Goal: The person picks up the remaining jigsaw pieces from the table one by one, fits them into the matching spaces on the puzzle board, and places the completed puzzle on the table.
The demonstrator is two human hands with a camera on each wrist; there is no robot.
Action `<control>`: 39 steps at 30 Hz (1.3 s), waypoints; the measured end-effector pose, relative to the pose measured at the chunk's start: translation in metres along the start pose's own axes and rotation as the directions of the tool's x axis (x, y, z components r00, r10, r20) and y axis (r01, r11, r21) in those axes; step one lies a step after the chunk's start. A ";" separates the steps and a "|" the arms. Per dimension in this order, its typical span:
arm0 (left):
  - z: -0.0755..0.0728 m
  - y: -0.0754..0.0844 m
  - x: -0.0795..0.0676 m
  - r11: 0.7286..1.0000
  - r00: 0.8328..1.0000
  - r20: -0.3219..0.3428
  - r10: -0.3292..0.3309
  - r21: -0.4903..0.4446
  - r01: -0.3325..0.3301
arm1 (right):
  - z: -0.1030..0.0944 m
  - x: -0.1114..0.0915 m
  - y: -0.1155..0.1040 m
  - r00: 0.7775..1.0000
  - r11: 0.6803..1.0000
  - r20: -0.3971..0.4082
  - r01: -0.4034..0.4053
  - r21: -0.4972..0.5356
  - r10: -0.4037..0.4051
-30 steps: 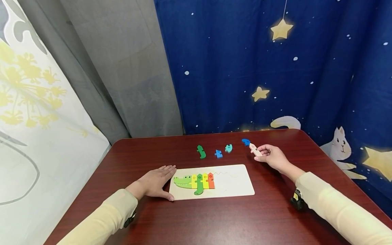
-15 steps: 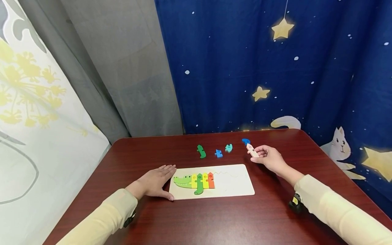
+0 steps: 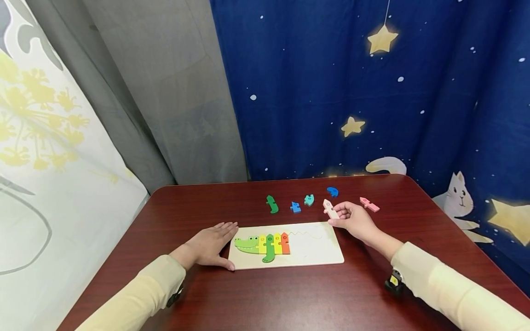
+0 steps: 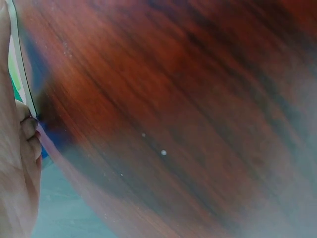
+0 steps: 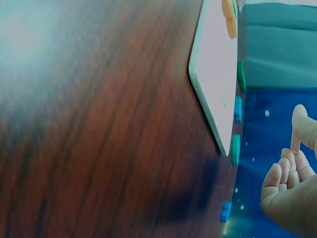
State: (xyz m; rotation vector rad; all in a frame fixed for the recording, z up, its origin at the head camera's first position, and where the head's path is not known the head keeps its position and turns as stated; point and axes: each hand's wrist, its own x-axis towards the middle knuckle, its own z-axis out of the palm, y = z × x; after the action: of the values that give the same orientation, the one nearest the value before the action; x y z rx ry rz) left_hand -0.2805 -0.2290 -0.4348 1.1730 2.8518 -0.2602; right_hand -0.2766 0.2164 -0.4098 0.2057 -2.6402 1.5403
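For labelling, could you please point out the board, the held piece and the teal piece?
Board point(image 3: 316, 252): head view, its bare right part.
Held piece point(image 3: 330, 209): head view, its visible middle.
Teal piece point(image 3: 308, 200): head view, its middle.

Curtained indoor corner, exact room type unclear: navy curtain point(image 3: 298, 92) with stars point(image 3: 382, 40) and a cat point(image 3: 461, 197), plain grey drape point(image 3: 174, 92), white fabric point(image 3: 54, 220) with yellow plant print point(image 3: 16, 100), dark red-brown wood-grain counter point(image 3: 290, 299) in front

The crocodile head point(image 3: 246, 248) is green; the held piece point(image 3: 330, 210) seems pale pink. Gold stars point(image 3: 383, 40) dot the navy curtain point(image 3: 298, 101).
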 end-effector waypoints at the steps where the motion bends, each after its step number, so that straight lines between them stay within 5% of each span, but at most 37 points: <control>1: 0.000 0.000 0.000 1.000 1.000 0.001 0.000 0.002 0.000 | 0.002 -0.001 -0.001 1.000 1.000 0.005 0.004 0.002 -0.004; 39: 0.002 0.000 0.001 1.000 1.000 0.010 -0.002 -0.001 0.002 | 0.066 -0.031 -0.019 1.000 1.000 -0.009 -0.024 -0.011 0.024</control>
State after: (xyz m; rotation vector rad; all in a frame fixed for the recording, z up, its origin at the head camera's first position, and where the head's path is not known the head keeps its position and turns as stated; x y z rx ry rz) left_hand -0.2814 -0.2284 -0.4367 1.1659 2.8439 -0.2640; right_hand -0.2425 0.1519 -0.4298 0.1671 -2.6528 1.5299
